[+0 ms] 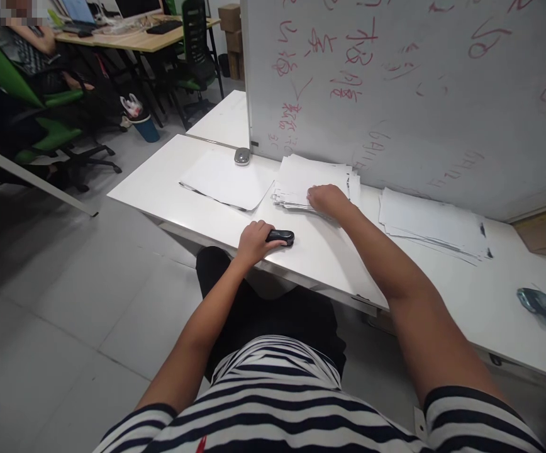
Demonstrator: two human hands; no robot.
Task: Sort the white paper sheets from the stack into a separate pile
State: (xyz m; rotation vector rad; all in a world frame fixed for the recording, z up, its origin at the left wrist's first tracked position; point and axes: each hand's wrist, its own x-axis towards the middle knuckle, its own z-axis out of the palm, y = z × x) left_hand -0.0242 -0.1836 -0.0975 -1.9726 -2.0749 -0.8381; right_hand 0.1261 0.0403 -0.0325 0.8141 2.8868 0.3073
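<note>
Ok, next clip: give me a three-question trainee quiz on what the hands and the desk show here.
1. True or false: the left hand is on the black stapler.
2. What does the right hand rest on?
A. the middle paper stack
B. the single sheet
C. the right-hand paper stack
3. Fill in: the board behind the white table, a whiteboard, bears ___ writing.

Key: 1 true; 2 A; 3 red.
</note>
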